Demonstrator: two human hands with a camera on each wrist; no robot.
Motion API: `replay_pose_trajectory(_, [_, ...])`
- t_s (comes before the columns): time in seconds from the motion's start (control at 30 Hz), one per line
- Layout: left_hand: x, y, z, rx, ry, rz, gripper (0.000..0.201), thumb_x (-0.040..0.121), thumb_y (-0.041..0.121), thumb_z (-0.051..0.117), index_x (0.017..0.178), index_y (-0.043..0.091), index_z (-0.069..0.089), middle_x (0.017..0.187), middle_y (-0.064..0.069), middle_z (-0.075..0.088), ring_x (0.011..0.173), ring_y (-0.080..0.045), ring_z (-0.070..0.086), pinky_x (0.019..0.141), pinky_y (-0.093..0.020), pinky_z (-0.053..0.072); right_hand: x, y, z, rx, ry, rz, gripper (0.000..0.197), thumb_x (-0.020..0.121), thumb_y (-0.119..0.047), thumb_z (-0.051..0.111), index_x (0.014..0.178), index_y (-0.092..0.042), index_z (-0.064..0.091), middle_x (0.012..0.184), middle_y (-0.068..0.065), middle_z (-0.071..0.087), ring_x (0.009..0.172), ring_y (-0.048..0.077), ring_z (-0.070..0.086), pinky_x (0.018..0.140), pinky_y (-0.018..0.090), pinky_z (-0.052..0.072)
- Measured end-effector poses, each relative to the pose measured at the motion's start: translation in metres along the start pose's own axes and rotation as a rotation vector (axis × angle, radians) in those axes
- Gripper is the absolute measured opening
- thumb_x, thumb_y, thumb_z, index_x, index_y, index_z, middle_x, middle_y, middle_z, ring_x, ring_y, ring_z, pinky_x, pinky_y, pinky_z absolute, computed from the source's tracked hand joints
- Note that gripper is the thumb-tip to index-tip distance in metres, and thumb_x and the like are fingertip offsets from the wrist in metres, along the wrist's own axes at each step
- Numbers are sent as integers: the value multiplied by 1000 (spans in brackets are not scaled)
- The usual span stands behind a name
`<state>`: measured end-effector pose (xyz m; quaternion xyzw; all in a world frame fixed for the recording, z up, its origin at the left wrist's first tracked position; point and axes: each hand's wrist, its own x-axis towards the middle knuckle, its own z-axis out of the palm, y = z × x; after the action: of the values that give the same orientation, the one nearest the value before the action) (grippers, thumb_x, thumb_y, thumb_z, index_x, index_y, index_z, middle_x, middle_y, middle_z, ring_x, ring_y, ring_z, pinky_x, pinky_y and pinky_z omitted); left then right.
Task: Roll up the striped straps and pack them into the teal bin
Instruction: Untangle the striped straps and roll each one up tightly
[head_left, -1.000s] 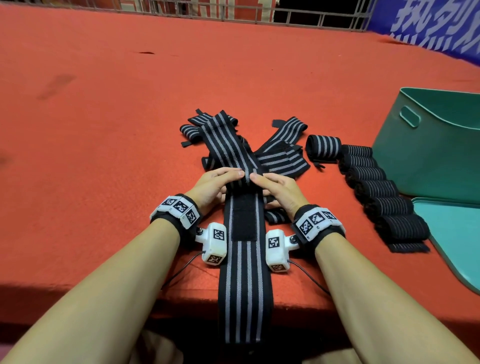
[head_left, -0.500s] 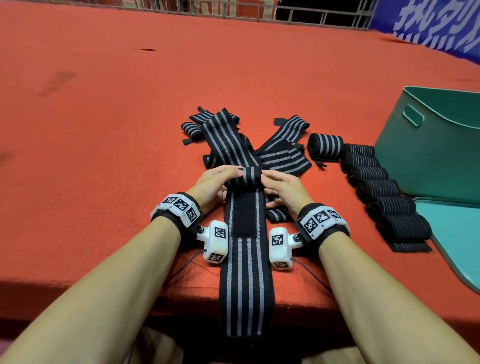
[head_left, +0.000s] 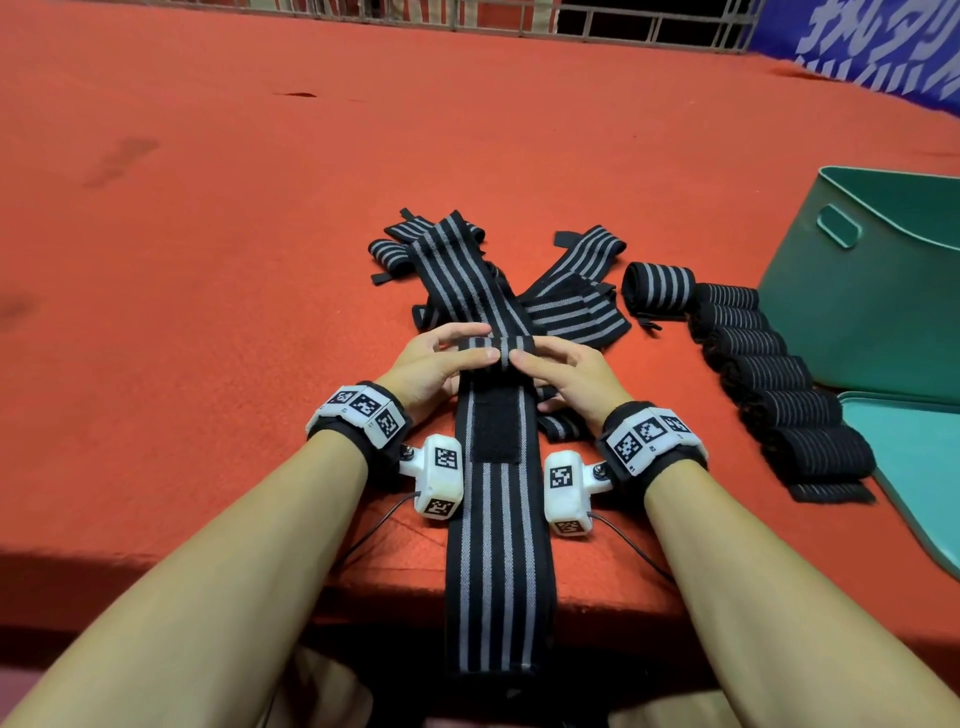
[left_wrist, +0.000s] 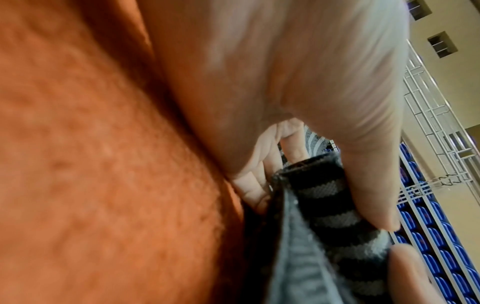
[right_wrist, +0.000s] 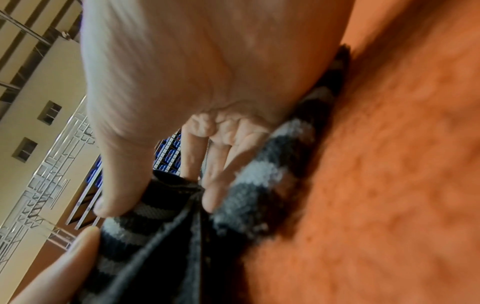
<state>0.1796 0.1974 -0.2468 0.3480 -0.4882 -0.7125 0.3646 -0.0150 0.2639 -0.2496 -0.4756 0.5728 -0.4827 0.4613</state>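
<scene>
both hands, left hand (head_left: 434, 364) and right hand (head_left: 563, 371), pinching the rolled end of striped strap (head_left: 500, 545) between them; teal bin (head_left: 878, 306) off right.

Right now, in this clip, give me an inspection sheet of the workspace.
Surface: red cloth table.
Job's things: striped strap hangs over near edge, far end started as small roll; row of rolled straps beside teal bin; loose straps behind.
Clutter: teal lid.
Grips: left hand and right hand pinch the roll.
Cables: thin black wires from wrist cameras.
Surroundings: railing, blue banner.
</scene>
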Motion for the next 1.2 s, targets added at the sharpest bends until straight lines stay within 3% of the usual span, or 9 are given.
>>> replay_pose_trajectory(0.1, [-1,1,2,-35,-1,-14,49,85,0,77,132,4,62,126,-18,69,113,-28,70,96,-39,58,1,4,-3,64,37,-26,34,89,-23,79,122,-20,72,113,0,77,94,11,72,58,22,52])
replay_pose_trajectory(0.23, [-1,2,9,30,-31,-49,42,95,13,70,133,0,60,113,-10,73,81,-13,73,61,-20,55,0,5,-6,202,103,-56,42,89,-9,78,129,-18,67,117,1,76,100,14,74,65,25,58])
replay_pose_trajectory(0.3, [0,1,9,51,-24,-46,40,97,12,68,133,-3,59,104,-8,74,72,-8,70,55,-17,52,0,5,-6,210,110,-44,49,88,-8,78,133,-19,64,122,2,75,105,17,74,78,34,62])
replay_pose_trajectory(0.4, [2,-2,4,51,-5,-23,40,96,4,67,134,-4,57,116,-15,73,96,-19,75,75,-28,62,1,1,-3,172,95,-6,56,88,-14,79,140,-20,57,122,0,74,106,15,74,89,42,61])
replay_pose_trajectory(0.5, [5,-6,0,41,4,-7,45,92,-4,67,135,1,55,129,-22,67,117,-32,68,101,-46,55,-1,-2,-1,122,58,-5,53,87,-15,80,136,-22,60,114,-3,74,102,8,73,90,38,61])
replay_pose_trajectory(0.63, [6,-7,-3,38,-48,4,52,85,-9,71,132,8,59,127,-24,68,106,-38,62,82,-42,55,-1,4,-5,147,45,-79,52,82,4,80,127,-17,68,117,9,76,111,25,72,94,38,59])
replay_pose_trajectory(0.7, [6,-5,-1,-8,-35,-3,51,88,-7,69,135,7,56,128,-20,69,112,-30,69,89,-36,60,0,8,-7,174,80,-113,52,78,10,80,120,-20,72,117,10,76,112,26,72,96,42,58])
replay_pose_trajectory(0.93, [5,-2,9,101,-53,-8,43,99,33,64,131,5,62,99,-3,76,77,-9,73,61,-18,55,1,15,-6,226,148,-136,53,68,20,79,102,-20,79,107,13,78,106,34,73,89,45,60])
replay_pose_trajectory(1.2, [3,-4,8,164,-50,20,33,96,22,70,123,3,67,120,-12,73,111,-24,71,90,-33,59,-2,10,-4,190,153,-122,54,69,20,80,107,-19,78,99,6,79,97,22,76,80,34,62])
